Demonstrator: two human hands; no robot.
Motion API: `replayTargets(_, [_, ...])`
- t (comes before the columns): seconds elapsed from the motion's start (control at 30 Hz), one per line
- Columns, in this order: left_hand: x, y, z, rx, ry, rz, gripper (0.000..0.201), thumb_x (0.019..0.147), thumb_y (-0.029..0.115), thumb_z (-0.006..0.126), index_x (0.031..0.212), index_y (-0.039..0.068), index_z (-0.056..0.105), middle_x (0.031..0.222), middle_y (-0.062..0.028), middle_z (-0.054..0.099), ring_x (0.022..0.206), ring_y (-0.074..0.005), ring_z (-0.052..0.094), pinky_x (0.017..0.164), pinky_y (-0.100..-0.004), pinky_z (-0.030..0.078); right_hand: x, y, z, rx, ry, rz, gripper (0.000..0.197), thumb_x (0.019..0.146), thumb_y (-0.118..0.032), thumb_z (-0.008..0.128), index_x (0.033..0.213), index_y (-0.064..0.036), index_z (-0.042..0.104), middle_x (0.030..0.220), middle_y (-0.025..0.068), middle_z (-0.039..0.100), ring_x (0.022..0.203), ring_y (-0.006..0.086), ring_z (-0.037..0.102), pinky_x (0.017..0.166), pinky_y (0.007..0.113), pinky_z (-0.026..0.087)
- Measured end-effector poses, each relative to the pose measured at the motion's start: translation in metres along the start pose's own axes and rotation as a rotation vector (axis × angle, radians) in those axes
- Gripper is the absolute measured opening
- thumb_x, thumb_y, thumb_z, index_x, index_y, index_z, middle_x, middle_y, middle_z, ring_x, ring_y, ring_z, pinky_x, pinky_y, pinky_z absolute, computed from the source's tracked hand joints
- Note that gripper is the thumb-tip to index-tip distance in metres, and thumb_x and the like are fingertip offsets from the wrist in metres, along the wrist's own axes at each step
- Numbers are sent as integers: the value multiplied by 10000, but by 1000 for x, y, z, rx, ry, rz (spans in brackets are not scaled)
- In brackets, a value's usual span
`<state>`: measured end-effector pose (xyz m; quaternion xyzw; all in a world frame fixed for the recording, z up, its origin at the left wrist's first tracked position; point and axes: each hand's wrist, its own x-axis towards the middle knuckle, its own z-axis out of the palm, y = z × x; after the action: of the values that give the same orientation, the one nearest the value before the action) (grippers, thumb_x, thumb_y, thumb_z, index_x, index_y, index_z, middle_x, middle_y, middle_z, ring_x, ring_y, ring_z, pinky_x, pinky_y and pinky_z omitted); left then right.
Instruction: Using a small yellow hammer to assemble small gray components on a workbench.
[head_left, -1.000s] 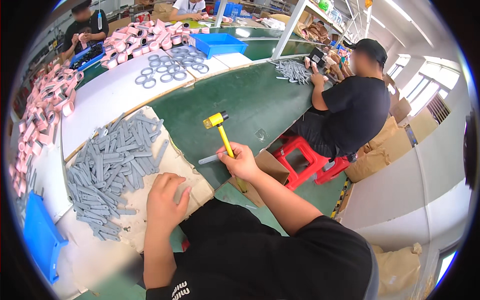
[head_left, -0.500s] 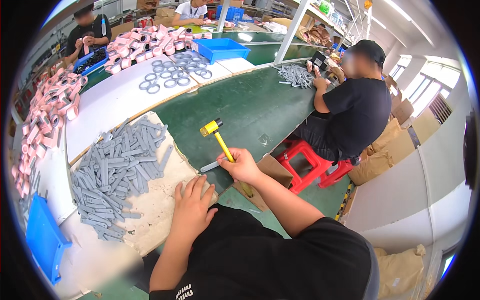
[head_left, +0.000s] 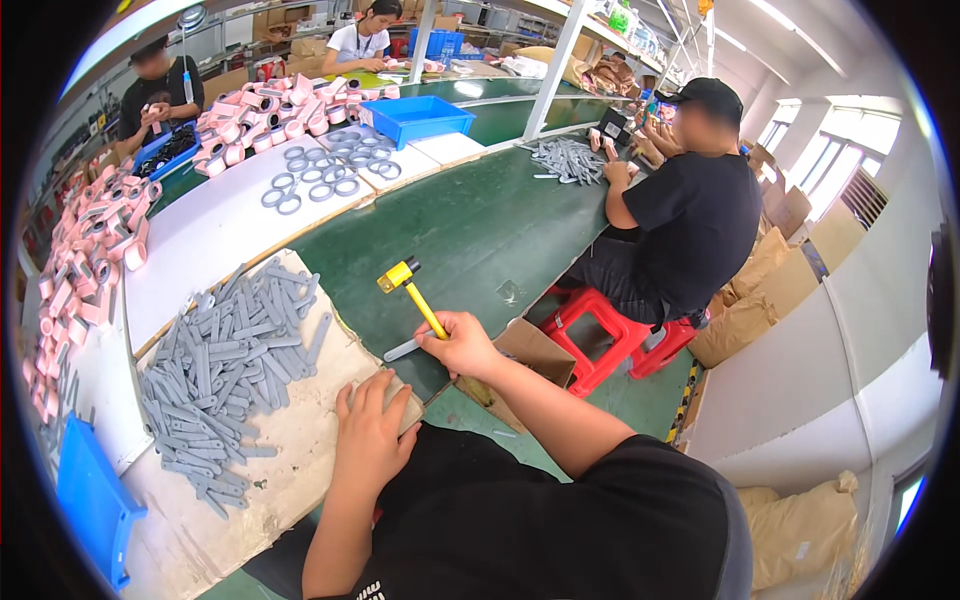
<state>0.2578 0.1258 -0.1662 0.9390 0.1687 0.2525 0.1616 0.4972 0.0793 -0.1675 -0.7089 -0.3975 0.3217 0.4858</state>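
My right hand (head_left: 462, 345) is closed around the yellow handle of a small mallet (head_left: 398, 275), whose yellow and black head points up and away from me. A flat grey plastic strip (head_left: 405, 347) sticks out to the left of the same hand, beside the handle; whether the fingers grip it too is hard to make out. My left hand (head_left: 372, 425) lies with fingers spread on the right edge of a worn, pale board (head_left: 305, 425). Left of it, a large heap of similar grey strips (head_left: 220, 370) covers much of that board.
Beyond the green table (head_left: 440, 230) lie grey rings (head_left: 320, 175) and a blue bin (head_left: 415, 120). Pink-and-grey parts (head_left: 90, 240) are piled at far left. A co-worker (head_left: 690, 200) sits at right on a red stool (head_left: 595, 335). An open cardboard box (head_left: 535, 350) stands near my right forearm.
The whole view has shifted slightly, so the scene sits a little further left. Both hands keep nearly the same pose, the right still holding the mallet.
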Motion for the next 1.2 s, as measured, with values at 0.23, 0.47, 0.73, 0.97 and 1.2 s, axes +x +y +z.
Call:
replayTargets(0.23, [-3, -1, 2, 2, -5, 1, 515, 784, 157, 840, 1261, 56, 675, 1426, -152, 577, 1380, -348, 530, 1185, -605, 322, -1, -2, 1, -15, 4, -11, 159, 968, -189, 727, 1014, -37, 736, 625, 24, 626, 437, 107, 576, 411, 289, 475])
replayTargets(0.47, [-4, -1, 1, 21, -20, 5, 503, 803, 175, 823, 1272, 74, 671, 1434, -130, 570, 1397, -324, 513, 1188, -623, 300, 0, -3, 2, -36, 20, 0, 169, 970, -196, 727, 1016, -33, 728, 591, 16, 599, 422, 111, 576, 397, 294, 471])
replayTargets(0.73, [-2, -2, 0, 22, -44, 1, 552, 741, 88, 817, 1274, 95, 670, 1425, -116, 570, 1399, -318, 509, 1180, -623, 315, 0, -7, 3, -34, 21, 38, 148, 996, -187, 721, 1019, -41, 711, 596, -25, 564, 422, 73, 522, 396, 268, 427])
replayTargets(0.97, [-1, -2, 1, 20, -32, -5, 569, 716, 69, 804, 1268, 99, 669, 1422, -118, 569, 1391, -318, 514, 1178, -626, 317, 1, -4, 3, -34, 14, 28, 148, 999, -188, 715, 1010, -41, 707, 597, -25, 562, 416, 75, 524, 393, 267, 430])
replayTargets(1.2, [-1, -2, 2, 30, -33, -1, 553, 725, 97, 813, 1262, 102, 680, 1421, -116, 573, 1388, -317, 516, 1174, -619, 326, 1, -7, 3, -19, 24, 36, 154, 986, -183, 716, 1012, -31, 706, 603, -20, 567, 418, 79, 531, 396, 269, 445])
